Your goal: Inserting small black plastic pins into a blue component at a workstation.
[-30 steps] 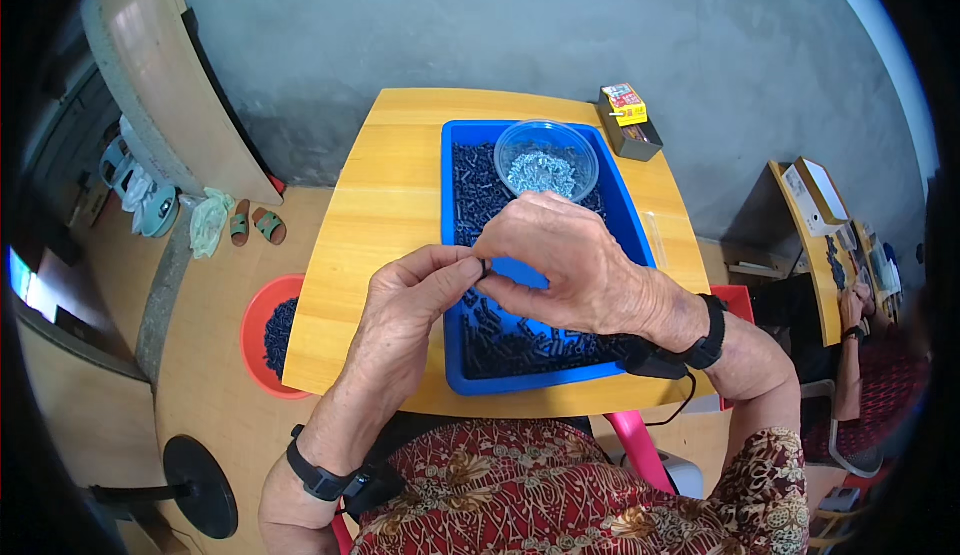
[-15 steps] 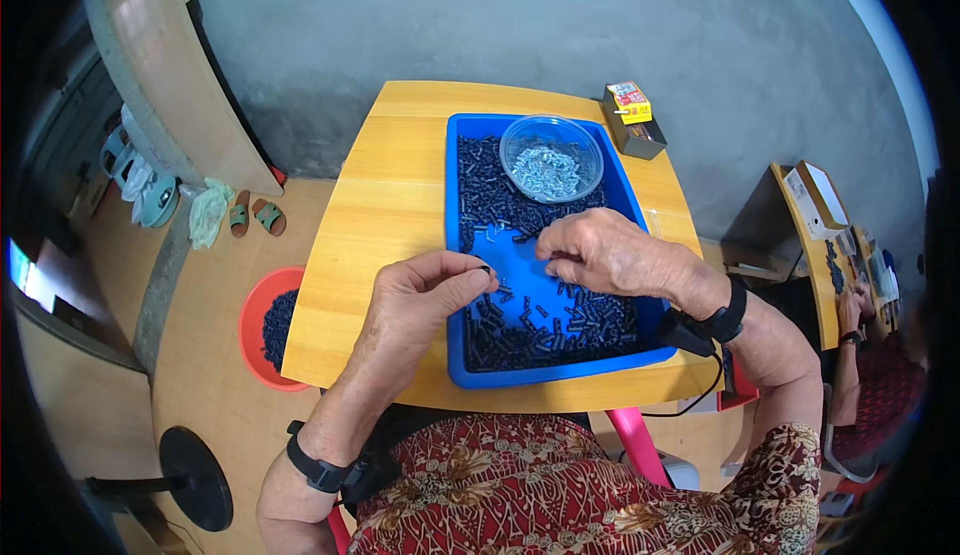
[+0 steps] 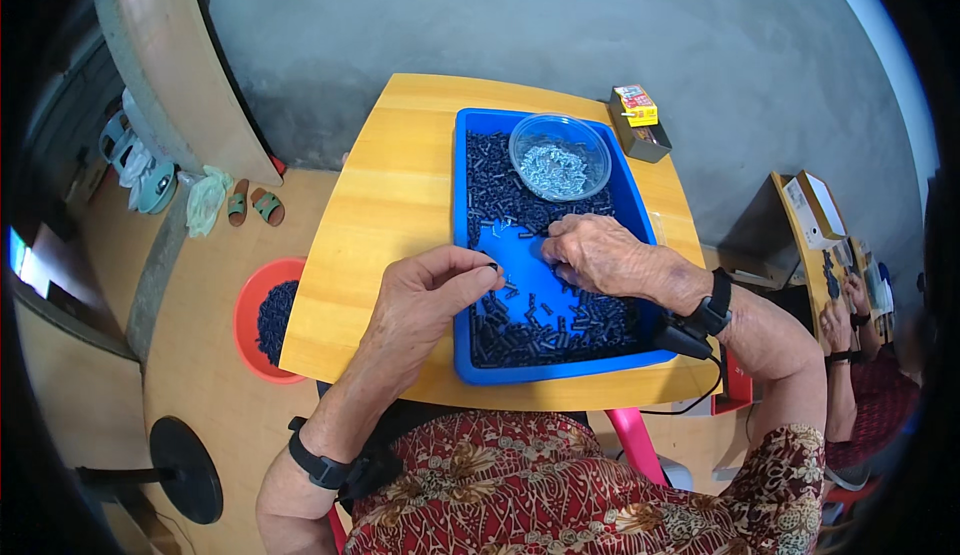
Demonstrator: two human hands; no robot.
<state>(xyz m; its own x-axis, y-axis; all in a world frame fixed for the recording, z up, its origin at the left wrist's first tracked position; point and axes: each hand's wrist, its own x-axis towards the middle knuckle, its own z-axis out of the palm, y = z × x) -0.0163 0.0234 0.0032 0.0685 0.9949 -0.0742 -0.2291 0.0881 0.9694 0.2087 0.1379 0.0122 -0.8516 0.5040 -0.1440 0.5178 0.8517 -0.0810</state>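
Note:
A blue rectangular tray (image 3: 463, 255) lies on a yellow wooden table, full of small black cylindrical pieces (image 3: 500, 340) with a patch of bare blue bottom in the middle. In its far right part sits a clear round bowl (image 3: 560, 159) of small shiny metal pieces. My left hand (image 3: 430, 295) is closed over the tray's left side, pinching a black piece whose end shows at the fingertips. Low over the tray's bare patch, my right hand (image 3: 610, 257) has its fingers curled together and pointing down. What lies between those fingertips is hidden.
On the table's far right corner stands a dark box (image 3: 640, 137) with a yellow-red packet on top. A red basin (image 3: 250, 350) of black pieces is on the floor at left, near green sandals (image 3: 267, 206). At right, another person's hands (image 3: 840, 315) are over a second table.
My right hand has lowered toward the tray bottom, its fingers curling further under. The left hand keeps its pinch. The whole view has shifted slightly.

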